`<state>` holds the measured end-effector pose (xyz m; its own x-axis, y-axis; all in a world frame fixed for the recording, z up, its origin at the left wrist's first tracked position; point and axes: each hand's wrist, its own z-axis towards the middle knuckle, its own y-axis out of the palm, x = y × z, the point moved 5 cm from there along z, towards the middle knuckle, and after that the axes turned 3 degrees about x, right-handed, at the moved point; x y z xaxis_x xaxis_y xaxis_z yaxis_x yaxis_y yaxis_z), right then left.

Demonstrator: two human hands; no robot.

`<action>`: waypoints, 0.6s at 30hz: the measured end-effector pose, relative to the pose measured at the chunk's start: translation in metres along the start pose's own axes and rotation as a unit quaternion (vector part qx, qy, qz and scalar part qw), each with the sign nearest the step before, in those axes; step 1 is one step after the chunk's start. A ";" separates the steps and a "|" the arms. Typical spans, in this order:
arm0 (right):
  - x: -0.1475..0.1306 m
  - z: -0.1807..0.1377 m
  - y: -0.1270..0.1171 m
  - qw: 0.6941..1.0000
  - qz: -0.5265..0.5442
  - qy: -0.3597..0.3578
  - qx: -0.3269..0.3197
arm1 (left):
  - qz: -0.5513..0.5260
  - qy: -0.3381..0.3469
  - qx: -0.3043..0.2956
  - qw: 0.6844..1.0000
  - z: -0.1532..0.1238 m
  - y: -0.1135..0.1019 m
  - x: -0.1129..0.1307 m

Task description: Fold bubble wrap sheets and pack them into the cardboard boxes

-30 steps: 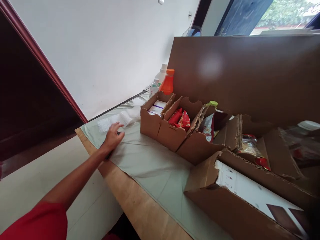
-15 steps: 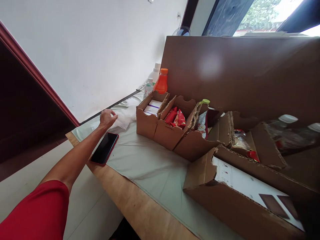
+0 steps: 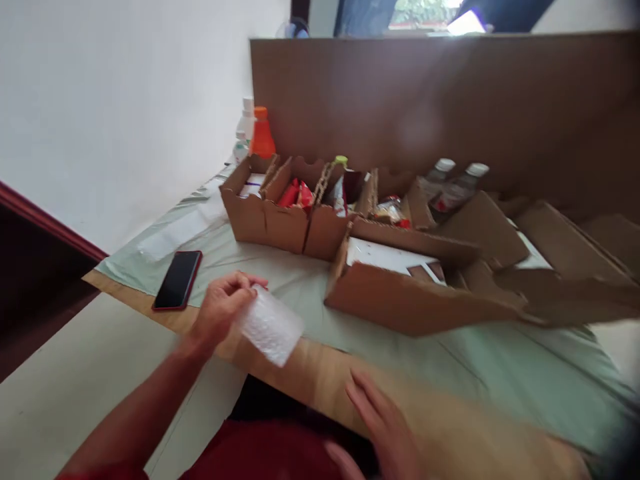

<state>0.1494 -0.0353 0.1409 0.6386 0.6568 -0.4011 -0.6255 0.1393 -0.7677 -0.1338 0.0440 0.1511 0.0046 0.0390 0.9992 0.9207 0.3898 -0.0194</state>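
Observation:
My left hand [image 3: 227, 305] pinches a small translucent bubble-wrap bag [image 3: 274, 325] by its upper corner, above the table's front edge. My right hand [image 3: 377, 413] is low in the view, slightly blurred, with its fingers stretched out and nothing in them. It is near the bare wooden front edge of the table [image 3: 320, 363]. A dark phone with a red case [image 3: 178, 280] lies to the left of my left hand. Behind the phone, more bubble wrap [image 3: 175, 233] lies flat on the green cloth.
A row of cardboard bins [image 3: 285, 229] holds red packets [image 3: 296, 194], boxes and bags. In front stands a long cardboard bin [image 3: 415, 303] with a white box [image 3: 387, 255]. An orange bottle [image 3: 263, 137] stands behind, against a tall cardboard panel [image 3: 425, 93].
My left hand has come back from the far left of the table with a bubble-wrap bag. My right hand has entered the view. The camera has turned to the right.

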 end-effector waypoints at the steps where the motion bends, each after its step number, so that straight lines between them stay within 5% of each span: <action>1: -0.004 0.001 0.007 1.000 -0.008 -0.001 0.006 | -0.001 -0.026 -0.024 0.999 -0.008 0.023 -0.014; 4: 0.001 0.009 0.026 0.999 -0.010 0.005 0.045 | 0.001 -0.061 -0.088 0.994 -0.026 0.075 -0.043; 6: 0.019 0.012 0.031 0.996 0.030 0.048 0.071 | -0.008 -0.067 -0.118 0.991 -0.030 0.090 -0.053; 11: 0.067 0.005 0.029 0.952 0.164 0.251 0.067 | -0.093 -0.095 -0.150 0.980 -0.036 0.093 -0.070; 14: 0.074 0.006 0.021 0.936 0.184 0.273 0.128 | -0.084 -0.138 -0.147 0.976 -0.054 0.091 -0.092; 18: 0.078 0.006 0.018 0.901 0.250 0.326 0.141 | -0.003 -0.081 -0.105 0.991 -0.071 0.081 -0.098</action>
<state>0.1856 0.0227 0.0990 0.3160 0.1267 -0.9402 -0.9380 0.1902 -0.2896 -0.0323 0.0069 0.0544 -0.0484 0.1916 0.9803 0.9814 0.1916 0.0110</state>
